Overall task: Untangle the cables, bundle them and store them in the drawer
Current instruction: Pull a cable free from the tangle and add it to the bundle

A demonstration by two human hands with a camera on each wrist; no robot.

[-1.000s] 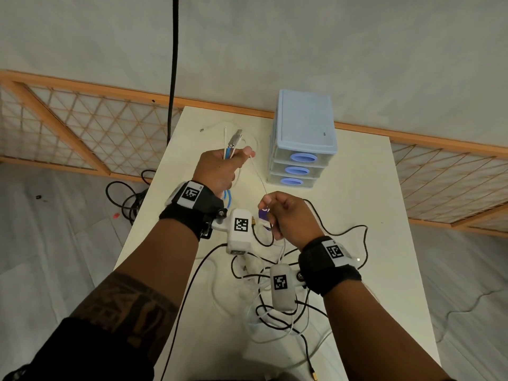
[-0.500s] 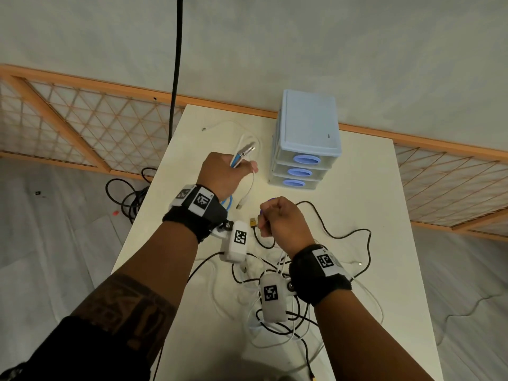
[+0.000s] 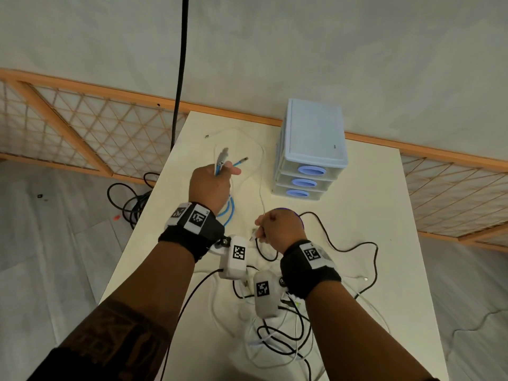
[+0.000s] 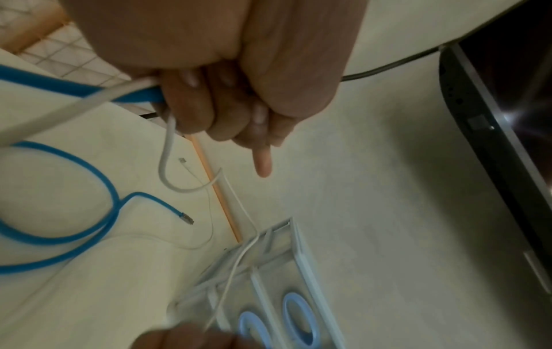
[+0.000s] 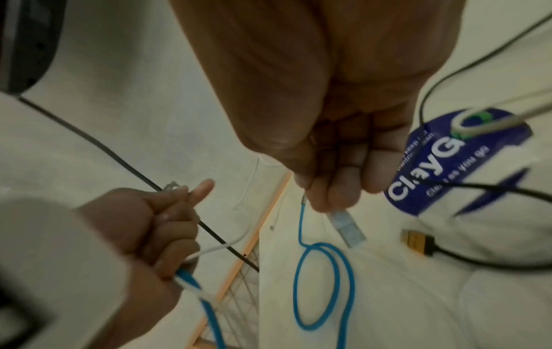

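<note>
— What is seen on the surface?
— Pale table [image 3: 371,215] is set before a wall; a blue drawer unit [image 3: 313,144], all drawers closed, is stood at its far side, well apart from a tangle of black and white cables [image 3: 277,339] at the near edge.

— And the hands?
— A blue cable [image 4: 59,236] and a white cable [image 4: 165,151] are gripped in the curled fingers of the left hand [image 3: 210,185]. A clear plug [image 5: 348,227] is pinched by the right hand [image 3: 279,225].

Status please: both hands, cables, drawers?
Left hand grips blue cable with a white one. Right hand pinches a connector. Drawer unit closed; tangle remains.
</note>
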